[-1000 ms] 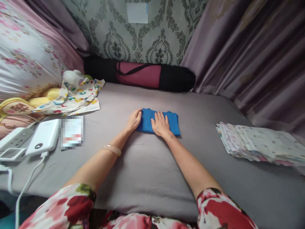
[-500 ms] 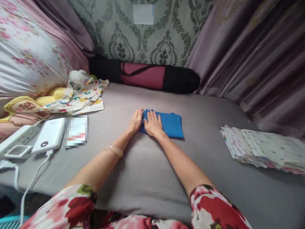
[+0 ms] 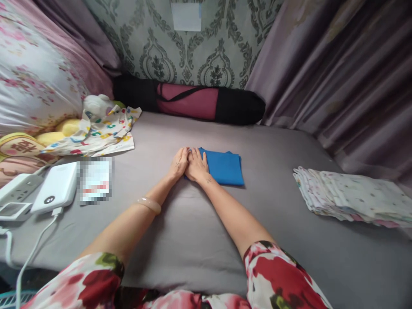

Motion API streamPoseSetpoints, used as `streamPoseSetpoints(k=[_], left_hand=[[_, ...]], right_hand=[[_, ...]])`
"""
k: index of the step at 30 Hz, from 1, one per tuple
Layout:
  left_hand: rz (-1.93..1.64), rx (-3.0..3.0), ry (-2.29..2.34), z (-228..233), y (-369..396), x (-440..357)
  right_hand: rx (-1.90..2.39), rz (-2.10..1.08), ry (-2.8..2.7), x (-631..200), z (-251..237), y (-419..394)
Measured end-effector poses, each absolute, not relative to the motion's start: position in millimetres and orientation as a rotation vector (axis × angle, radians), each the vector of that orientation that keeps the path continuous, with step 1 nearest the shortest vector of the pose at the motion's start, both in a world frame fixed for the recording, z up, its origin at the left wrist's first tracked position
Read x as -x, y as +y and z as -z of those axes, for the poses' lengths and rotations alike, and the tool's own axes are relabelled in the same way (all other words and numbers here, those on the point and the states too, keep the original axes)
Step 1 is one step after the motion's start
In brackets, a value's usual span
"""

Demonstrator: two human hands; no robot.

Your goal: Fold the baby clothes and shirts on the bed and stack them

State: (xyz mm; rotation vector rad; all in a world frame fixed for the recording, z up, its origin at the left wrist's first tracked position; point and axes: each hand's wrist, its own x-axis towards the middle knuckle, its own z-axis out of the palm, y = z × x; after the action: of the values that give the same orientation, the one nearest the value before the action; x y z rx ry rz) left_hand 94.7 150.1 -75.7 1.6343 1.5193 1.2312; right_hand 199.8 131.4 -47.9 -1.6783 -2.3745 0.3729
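Note:
A folded blue cloth [image 3: 225, 168] lies flat in the middle of the grey sheet. Over its left part my right hand [image 3: 197, 165] rests palm down, with its fingers stretched out and open. My left hand [image 3: 178, 164] is at the cloth's left edge, turned on its side, its fingers extended and touching or nearly touching the right hand. The left thumb and the cloth's left edge are hidden by the hands. A pale bangle [image 3: 149, 205] circles the left forearm.
To the right lies a stack of folded patterned cloths [image 3: 350, 195]. A white power bank [image 3: 55, 187] with a cable and a power strip [image 3: 19, 189] are at left, near a printed cloth [image 3: 107, 133] and soft toys. A long black and maroon bag [image 3: 189, 101] runs along the wall.
My right hand has slid left over the blue cloth, up to my left hand, baring more of the cloth. The whole view has shifted slightly.

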Motion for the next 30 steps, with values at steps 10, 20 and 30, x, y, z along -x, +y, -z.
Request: streamPoseSetpoints(k=[10, 20, 30], left_hand=[[-0.953, -2.024, 1.560, 45.9, 132.8, -113.4], [-0.479, -2.471, 1.584, 64.0, 120.9, -160.3], [-0.479, -2.397, 1.672, 64.3, 140.9, -136.2]], right_hand=[[1.834, -0.275, -2.212, -281.2, 3.9, 98.8], [1.929, -0.188, -2.281, -309.7, 44.5, 103.6], [2.103, -0.232, -2.083, -325.1, 37.9, 106.1]])
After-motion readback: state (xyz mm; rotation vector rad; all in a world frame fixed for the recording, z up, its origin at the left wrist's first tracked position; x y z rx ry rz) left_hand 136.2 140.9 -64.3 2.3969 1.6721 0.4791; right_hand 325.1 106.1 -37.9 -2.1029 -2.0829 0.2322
